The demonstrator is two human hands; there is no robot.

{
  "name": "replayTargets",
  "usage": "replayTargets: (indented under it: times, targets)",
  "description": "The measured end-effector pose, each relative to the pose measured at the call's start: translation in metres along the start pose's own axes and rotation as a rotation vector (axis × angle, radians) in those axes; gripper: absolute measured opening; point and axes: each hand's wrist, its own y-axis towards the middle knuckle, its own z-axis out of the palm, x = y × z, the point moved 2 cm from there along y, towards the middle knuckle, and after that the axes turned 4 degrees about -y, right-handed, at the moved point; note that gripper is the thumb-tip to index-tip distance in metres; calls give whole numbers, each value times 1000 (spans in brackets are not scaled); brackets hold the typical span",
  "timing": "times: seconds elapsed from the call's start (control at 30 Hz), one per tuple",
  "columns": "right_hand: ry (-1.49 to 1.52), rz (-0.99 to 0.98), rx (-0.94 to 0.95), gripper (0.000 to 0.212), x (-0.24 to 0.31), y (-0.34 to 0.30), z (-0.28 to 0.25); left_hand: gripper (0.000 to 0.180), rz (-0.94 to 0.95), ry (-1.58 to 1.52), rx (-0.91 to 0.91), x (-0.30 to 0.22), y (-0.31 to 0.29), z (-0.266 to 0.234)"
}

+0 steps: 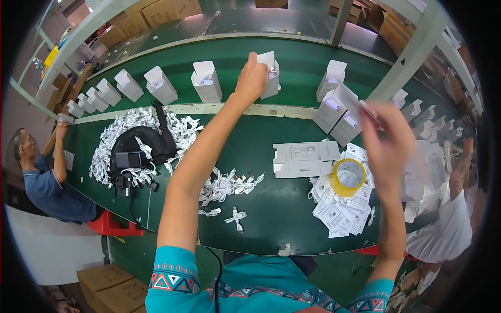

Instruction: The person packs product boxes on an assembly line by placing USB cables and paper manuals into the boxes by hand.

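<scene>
Far out over the green belt, my left hand (253,78) pinches the upper left edge of an upright white box (270,83) with its lid flap raised. My right hand (389,141) is smeared by motion beside a pale, blurred flap or sheet (346,98); whether its fingers hold it I cannot tell. Below that sheet stand two open white boxes (330,112) with something purplish inside. Under my right hand lie a pile of printed leaflets (339,216), a roll of yellow tape (336,182) and a flattened white carton (302,156).
White cables heap up (125,130) around a black bag (135,141) with a dark phone-like device (130,159) on it. More cables (224,188) lie nearer. Open white boxes (207,83) line the belt. Co-workers sit left (47,172) and right (443,224). A metal post (412,57) rises at right.
</scene>
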Motion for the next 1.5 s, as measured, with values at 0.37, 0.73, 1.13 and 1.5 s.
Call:
replayTargets:
  times: [0.37,0.73,1.13,1.5]
  targets:
    - [-394,-357,587,14,-52,47,268,83,-12,-515,-34,23,-28,-27]
    - [-97,-291,376,35,-1,71,189,95,11,-116,-87,37,-14,-56]
    - [-253,266,913,40,-86,-112,-105,25,338,538,129,47,-6,40]
    - [-521,-33,665,36,-63,-196,-96,9,437,-220,-516,-86,23,-6]
